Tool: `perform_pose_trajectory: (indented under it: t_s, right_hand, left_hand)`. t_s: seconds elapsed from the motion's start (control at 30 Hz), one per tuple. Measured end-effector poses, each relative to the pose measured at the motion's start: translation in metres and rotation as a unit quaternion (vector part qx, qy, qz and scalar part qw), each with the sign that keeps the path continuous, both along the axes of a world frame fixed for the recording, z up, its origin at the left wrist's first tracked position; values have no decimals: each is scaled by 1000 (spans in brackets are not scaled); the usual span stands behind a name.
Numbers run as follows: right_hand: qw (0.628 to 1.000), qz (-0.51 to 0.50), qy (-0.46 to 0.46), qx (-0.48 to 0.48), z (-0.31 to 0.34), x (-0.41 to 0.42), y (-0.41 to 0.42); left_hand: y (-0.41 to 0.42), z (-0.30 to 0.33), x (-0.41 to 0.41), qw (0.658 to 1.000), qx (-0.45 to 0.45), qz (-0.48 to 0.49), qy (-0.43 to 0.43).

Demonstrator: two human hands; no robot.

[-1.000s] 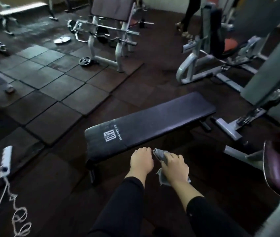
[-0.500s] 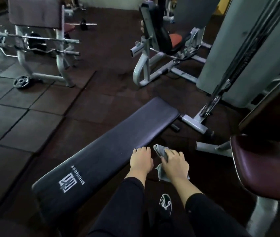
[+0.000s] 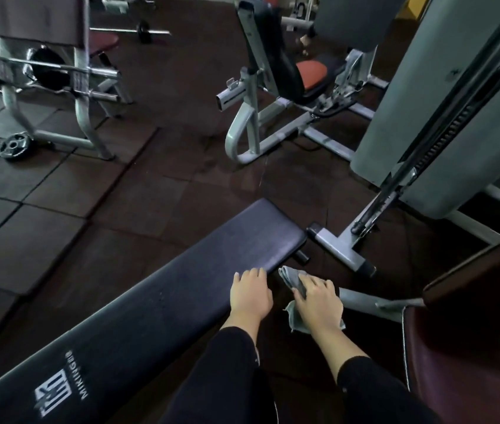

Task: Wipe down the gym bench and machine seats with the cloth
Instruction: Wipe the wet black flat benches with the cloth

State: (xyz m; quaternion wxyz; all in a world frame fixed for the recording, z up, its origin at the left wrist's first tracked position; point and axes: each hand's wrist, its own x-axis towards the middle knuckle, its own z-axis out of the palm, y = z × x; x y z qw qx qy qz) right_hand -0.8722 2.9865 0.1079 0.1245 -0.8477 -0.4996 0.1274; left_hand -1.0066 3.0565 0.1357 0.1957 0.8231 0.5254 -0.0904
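The view is swinging further right than half a second ago, so the bench (image 3: 157, 304) is now running lower and closer, and the maroon seat (image 3: 471, 371) is filling more of the right edge; both hands are keeping their pose. The left hand (image 3: 251, 296) is hovering palm down over the bench's near edge, fingers curled under and holding nothing; I cannot tell whether it is touching the pad. The right hand (image 3: 319, 301) is gripping the grey cloth (image 3: 293, 278), fingers curled round it, just beside the bench and off its right edge, above the dark floor (image 3: 150, 191). One bunched end of the cloth is sticking out past the fingertips and a corner is hanging below the palm. Black sleeves (image 3: 221, 377) are covering both forearms. Farther back, a grey machine with an orange seat (image 3: 311, 73) is standing near a barbell rack (image 3: 59, 68), with a weight plate (image 3: 14, 145) lying on the floor beside the rack.
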Motion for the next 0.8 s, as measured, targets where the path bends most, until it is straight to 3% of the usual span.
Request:
perform_pose_trajectory:
  t_s: [0.4, 0.8]
  right_hand:
    - [998, 42, -24, 46, -68, 92, 127]
    - [971, 153, -62, 172, -282, 153, 247]
  left_hand:
    - [123, -65, 89, 1000, -20, 8, 21]
    - [208, -270, 130, 998, 11, 52, 19]
